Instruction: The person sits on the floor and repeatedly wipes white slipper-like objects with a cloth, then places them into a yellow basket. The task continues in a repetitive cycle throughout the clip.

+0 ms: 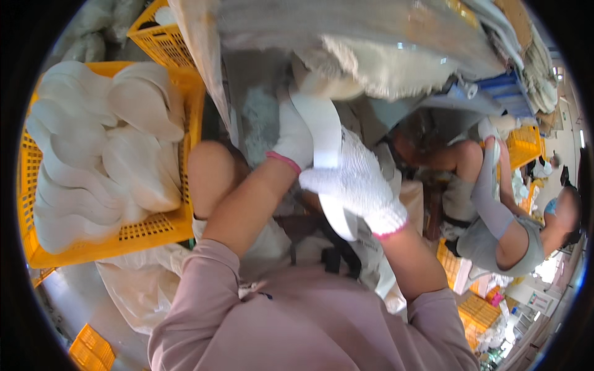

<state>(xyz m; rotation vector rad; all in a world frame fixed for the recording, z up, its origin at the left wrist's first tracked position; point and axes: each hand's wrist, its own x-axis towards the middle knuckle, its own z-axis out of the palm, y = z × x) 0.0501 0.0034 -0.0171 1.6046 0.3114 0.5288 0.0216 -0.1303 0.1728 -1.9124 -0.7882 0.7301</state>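
Yellow crate heaped with curved white pieces; whether these are done or waiting cannot be judged. One white strip, presumably unfinished, is gripped outside the crate by the right hand; the left hand's fingers are hidden, grip undetermined.

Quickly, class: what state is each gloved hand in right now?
Left hand: against a white curved piece; grip cannot be told.
Right hand: closed, holding that piece.

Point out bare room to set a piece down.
Grey floor, lower left, bordered by the large yellow crate, plastic bag and small yellow crate. Crowded: the large crate, heaped with white curved pieces; beyond the right hand, pale shaggy material; far right, a co-worker.
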